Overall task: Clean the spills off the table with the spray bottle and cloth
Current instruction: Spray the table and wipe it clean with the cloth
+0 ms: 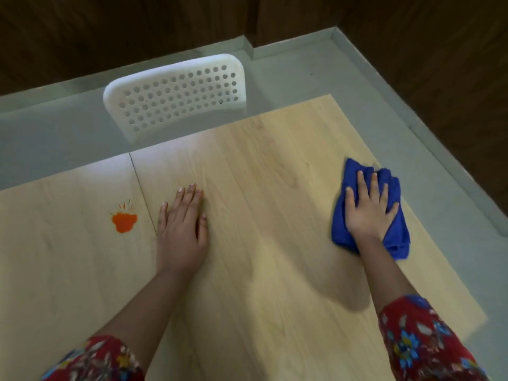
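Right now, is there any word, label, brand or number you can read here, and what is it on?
No readable text: the folded blue cloth, the orange spill, the pale wooden table and the white perforated plastic chair back carry no words, labels or numbers. The red sleeves show only flowers.

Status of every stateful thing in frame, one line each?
left hand: open, flat on table
right hand: open, pressing blue cloth
blue cloth: folded, on table under right hand
orange spill: not wiped, apart from cloth
white chair: upright, at table's far edge
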